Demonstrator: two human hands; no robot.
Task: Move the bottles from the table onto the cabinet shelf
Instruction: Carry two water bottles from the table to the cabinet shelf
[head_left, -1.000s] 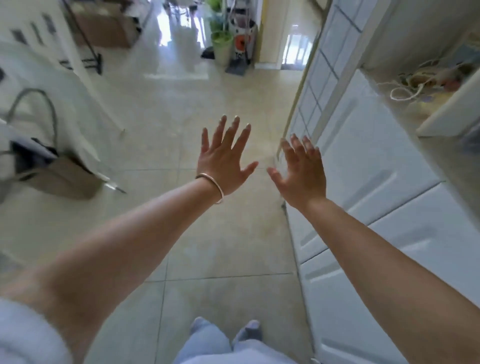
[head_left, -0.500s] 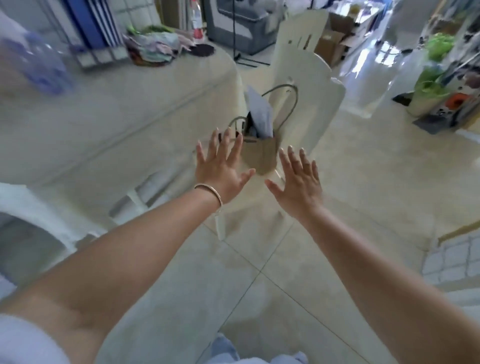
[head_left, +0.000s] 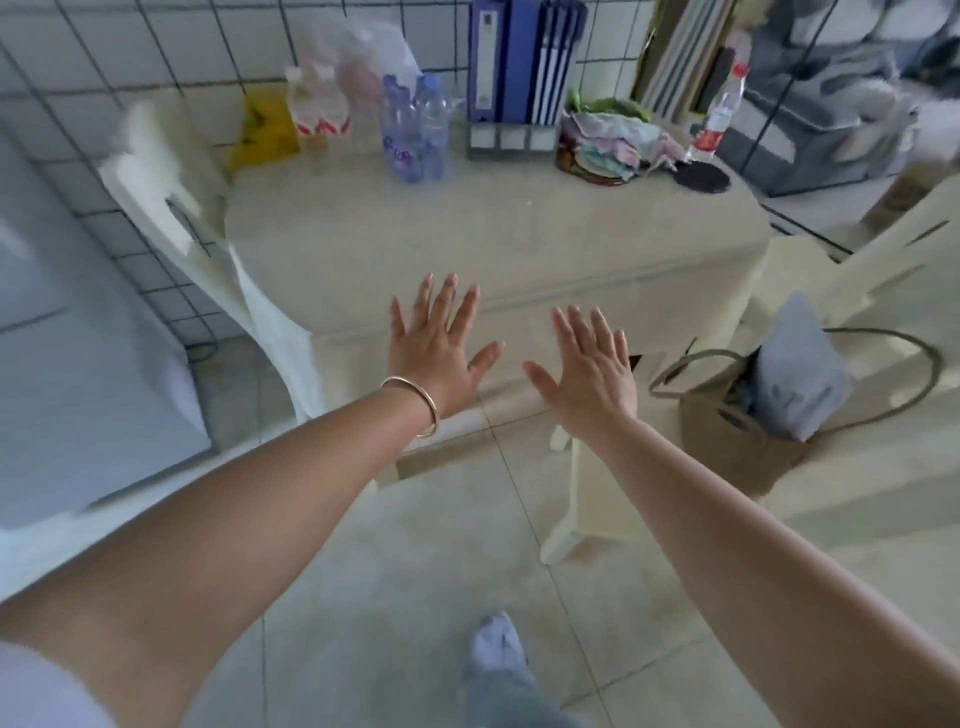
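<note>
We hold both hands out in front of us, palms down, over the near edge of the table. Our left hand, with a thin bangle at the wrist, has its fingers straight and spread apart, holding nothing. Our right hand matches it: fingers straight, slightly fanned, nothing in them. The two hands are near each other but do not touch, thumbs pointing inward across a small gap.

The bottles stand along the far side of the table, against the tiled wall. Two blue-labelled bottles stand side by side at the far middle; just to their left are red-labelled bottles, blurred, so we cannot tell how many. A single red-labelled bottle stands apart at the far right corner, beside a dark round mat. Between these groups sit blue file folders in a rack and a heap of folded cloths. A yellow packet leans at the far left.

The broad near and middle stretch of the table top lies bare between our hands and the bottles. A pale chair stands tight against the table's left edge, and a second chair sits off the right corner. A brown bag with looped handles stands on the floor near the right table leg. A white cabinet fills the left side.
</note>
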